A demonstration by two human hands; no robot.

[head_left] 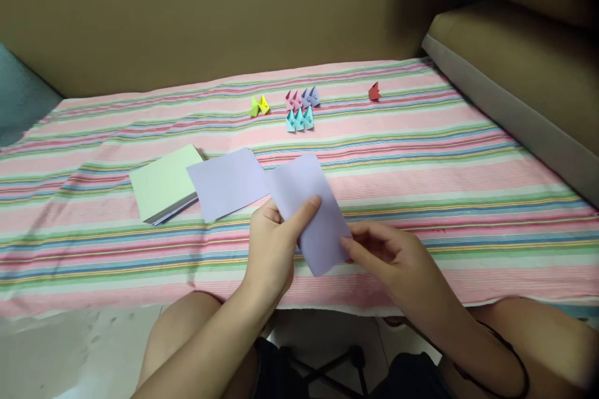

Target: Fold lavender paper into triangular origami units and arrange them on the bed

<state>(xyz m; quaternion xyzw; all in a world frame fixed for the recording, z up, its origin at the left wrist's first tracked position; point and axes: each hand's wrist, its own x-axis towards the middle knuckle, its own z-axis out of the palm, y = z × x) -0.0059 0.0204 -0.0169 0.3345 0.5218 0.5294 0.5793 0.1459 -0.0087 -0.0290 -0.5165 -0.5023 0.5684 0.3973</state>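
Observation:
A lilac sheet of paper (304,193) is held up over the near edge of the striped cloth. My left hand (274,243) grips it from the left, thumb flat on its face and fingers behind. At its lower right corner, my right hand (397,255) pinches the paper between thumb and fingers. Another lilac sheet (229,184) lies flat just to the left. Beside that sits a thick stack of paper (163,181) with a pale green sheet on top.
Small folded paper pieces stand farther back: yellow ones (260,105), pink ones (293,100), purple ones (310,96), turquoise ones (299,119) and a red one (374,92). Striped cloth (444,199) covers the surface. A brown cushion (524,68) borders the right side.

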